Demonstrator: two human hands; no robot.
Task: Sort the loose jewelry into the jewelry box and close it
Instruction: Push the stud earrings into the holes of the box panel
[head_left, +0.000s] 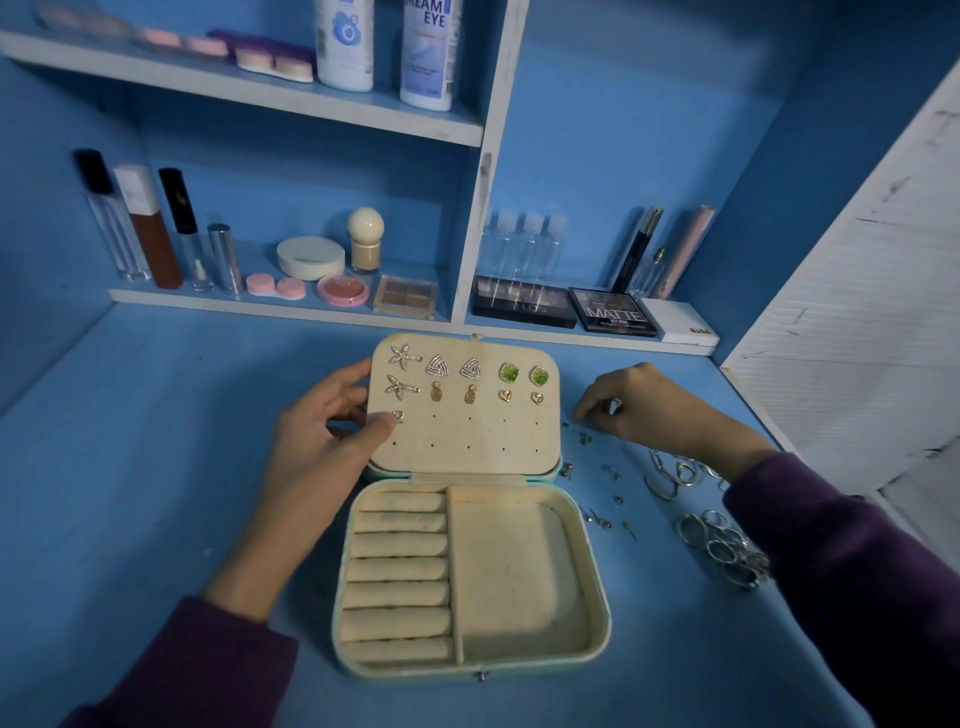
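1. Nearest us on the blue tabletop (156, 441), the mint-green, cream-lined jewelry box (470, 670) lies wide open. Its base has padded ring rolls (397, 571) on the left and a bare square compartment (519, 577) on the right.
2. To the right of the base, a cluster of loose silver rings (727, 551) lies on the table, with small scattered studs and earring backs (597, 514) between the rings and the box.
3. Just beyond the rings we see silver chain and hoop pieces (675, 475), partly hidden by our right sleeve.
4. Our left hand (317, 441) grasps the left edge of the cream lid panel (467, 436), its thumb pressing a small sparkling earring (399, 415) at the first hole of the third row.
5. Our right hand (639, 405) is just right of the lid, fingertips bunched down among the small pieces; we cannot tell whether it holds one.
6. Above the thumb, two rows are filled: starfish studs (404, 357), triangle studs (437, 366), green stone studs (509, 372), gold pineapples (436, 391) and gold hearts (505, 396).
7. Farthest off, a white shelf (280, 306) carries cosmetics.
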